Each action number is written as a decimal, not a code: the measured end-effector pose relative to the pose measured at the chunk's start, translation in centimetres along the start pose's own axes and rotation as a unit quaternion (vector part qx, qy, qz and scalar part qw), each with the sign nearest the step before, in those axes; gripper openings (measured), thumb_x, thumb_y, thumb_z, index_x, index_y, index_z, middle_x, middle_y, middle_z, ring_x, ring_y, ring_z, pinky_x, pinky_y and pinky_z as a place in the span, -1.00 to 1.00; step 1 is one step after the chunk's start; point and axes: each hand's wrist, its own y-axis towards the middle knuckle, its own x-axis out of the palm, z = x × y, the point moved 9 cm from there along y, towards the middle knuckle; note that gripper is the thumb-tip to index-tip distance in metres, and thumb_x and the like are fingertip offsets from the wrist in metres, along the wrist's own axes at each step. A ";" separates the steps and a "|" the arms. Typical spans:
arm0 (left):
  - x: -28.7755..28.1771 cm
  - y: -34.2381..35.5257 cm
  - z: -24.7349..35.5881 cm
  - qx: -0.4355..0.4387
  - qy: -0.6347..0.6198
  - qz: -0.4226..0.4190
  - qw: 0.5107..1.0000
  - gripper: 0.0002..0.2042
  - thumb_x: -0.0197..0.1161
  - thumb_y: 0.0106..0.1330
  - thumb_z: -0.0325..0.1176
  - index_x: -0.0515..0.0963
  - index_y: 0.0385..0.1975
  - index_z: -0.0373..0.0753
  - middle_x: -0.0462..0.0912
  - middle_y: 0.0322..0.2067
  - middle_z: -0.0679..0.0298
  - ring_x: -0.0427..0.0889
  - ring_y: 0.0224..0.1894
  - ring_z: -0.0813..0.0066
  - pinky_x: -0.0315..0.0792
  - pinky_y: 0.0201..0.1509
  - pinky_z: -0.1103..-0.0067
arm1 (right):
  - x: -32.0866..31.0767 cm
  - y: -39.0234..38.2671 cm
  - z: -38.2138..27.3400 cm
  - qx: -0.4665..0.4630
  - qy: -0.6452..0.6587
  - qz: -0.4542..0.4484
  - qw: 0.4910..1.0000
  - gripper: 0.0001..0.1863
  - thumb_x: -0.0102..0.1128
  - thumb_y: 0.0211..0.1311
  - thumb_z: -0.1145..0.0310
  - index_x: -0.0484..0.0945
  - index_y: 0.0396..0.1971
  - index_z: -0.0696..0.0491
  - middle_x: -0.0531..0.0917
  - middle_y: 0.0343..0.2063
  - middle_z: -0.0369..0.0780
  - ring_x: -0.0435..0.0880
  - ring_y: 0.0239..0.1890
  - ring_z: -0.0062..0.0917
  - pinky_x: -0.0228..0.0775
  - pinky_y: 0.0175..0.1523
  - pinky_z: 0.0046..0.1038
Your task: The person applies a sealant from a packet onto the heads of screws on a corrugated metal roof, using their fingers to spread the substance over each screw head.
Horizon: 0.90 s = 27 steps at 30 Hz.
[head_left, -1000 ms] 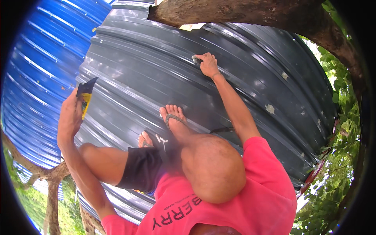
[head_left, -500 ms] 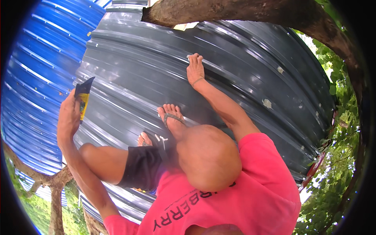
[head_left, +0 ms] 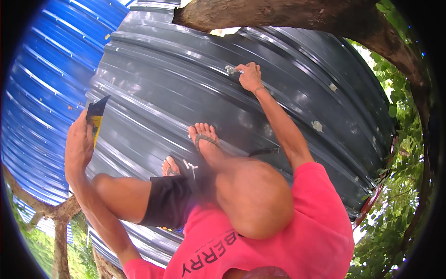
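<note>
Gripping with the left hand a black and yellow packet, near the edge of the blue roofing. Touching with the mostly curled right hand a pale lump on the ribbed dark roofing; cannot tell if also holding something. Judging from the uneven lump, begun but probably not finished; cannot tell about the other pale spots. Bounded ahead by a thick branch, at right by leaves; for moving, probably freest between these.

blue ribbed roofing, thick brown branch, sunlit green leaves
</note>
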 end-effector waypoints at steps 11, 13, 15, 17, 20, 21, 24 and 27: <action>0.3 -0.8 0.7 -0.005 -0.010 -0.005 1.000 -0.70 -0.05 0.47 -0.48 0.45 0.15 -0.27 0.59 -0.14 -0.16 0.52 -0.05 -0.24 0.40 0.08 0.24 | 1.7 2.0 -3.2 -0.130 -0.028 0.043 0.990 -0.56 0.18 0.11 0.52 0.76 -0.06 -0.25 0.48 0.10 -0.14 0.33 0.22 -0.15 0.18 0.30 -0.12; 0.3 -1.1 0.9 -0.003 -0.013 -0.003 1.000 -0.71 -0.04 0.47 -0.49 0.45 0.13 -0.28 0.59 -0.16 -0.15 0.52 -0.07 -0.24 0.40 0.06 0.24 | 1.7 1.8 -4.2 -0.179 -0.058 0.049 0.981 -0.59 0.20 0.12 0.51 0.77 -0.08 -0.26 0.47 0.10 -0.15 0.32 0.23 -0.18 0.14 0.33 -0.13; 0.3 -1.4 1.0 0.000 -0.015 0.001 1.000 -0.73 -0.03 0.46 -0.50 0.45 0.11 -0.28 0.58 -0.18 -0.15 0.51 -0.09 -0.24 0.40 0.04 0.24 | 1.8 1.8 -4.6 -0.202 -0.096 0.038 0.974 -0.60 0.21 0.13 0.49 0.77 -0.09 -0.28 0.47 0.11 -0.15 0.31 0.24 -0.20 0.12 0.33 -0.14; 0.5 -1.3 0.9 -0.004 -0.019 -0.004 1.000 -0.73 -0.02 0.46 -0.50 0.45 0.10 -0.29 0.58 -0.19 -0.15 0.51 -0.10 -0.24 0.40 0.03 0.24 | 1.7 1.7 -4.5 -0.210 -0.121 0.031 0.970 -0.60 0.21 0.14 0.48 0.78 -0.10 -0.31 0.47 0.11 -0.16 0.31 0.24 -0.21 0.11 0.34 -0.14; 0.7 -1.2 1.0 -0.002 -0.020 -0.001 1.000 -0.73 -0.01 0.45 -0.51 0.45 0.10 -0.28 0.58 -0.21 -0.16 0.51 -0.11 -0.24 0.40 0.02 0.23 | 1.3 1.7 -3.6 -0.196 -0.122 0.030 0.973 -0.60 0.22 0.13 0.47 0.77 -0.10 -0.32 0.47 0.12 -0.17 0.30 0.25 -0.22 0.09 0.35 -0.15; 0.7 -1.1 1.0 0.000 -0.020 0.001 1.000 -0.73 -0.01 0.45 -0.51 0.45 0.10 -0.28 0.58 -0.21 -0.16 0.52 -0.11 -0.25 0.40 0.02 0.23 | 1.4 1.7 -3.2 -0.188 -0.110 0.033 0.975 -0.59 0.22 0.12 0.48 0.77 -0.09 -0.32 0.47 0.12 -0.17 0.29 0.25 -0.21 0.09 0.35 -0.14; 0.7 -1.0 1.2 0.006 -0.018 0.004 1.000 -0.72 0.00 0.44 -0.52 0.45 0.10 -0.28 0.59 -0.21 -0.16 0.52 -0.11 -0.24 0.41 0.02 0.24 | 1.7 1.2 -1.7 -0.133 -0.057 0.030 0.989 -0.57 0.21 0.11 0.47 0.76 -0.06 -0.30 0.46 0.13 -0.16 0.29 0.26 -0.19 0.09 0.35 -0.12; 0.8 -1.0 1.3 0.010 -0.027 -0.004 1.000 -0.71 -0.01 0.44 -0.52 0.46 0.12 -0.28 0.60 -0.19 -0.15 0.54 -0.10 -0.23 0.41 0.04 0.25 | 2.4 -0.3 -0.7 -0.080 -0.006 0.026 0.996 -0.52 0.20 0.12 0.45 0.69 0.06 -0.27 0.43 0.18 -0.11 0.27 0.30 -0.13 0.09 0.36 -0.05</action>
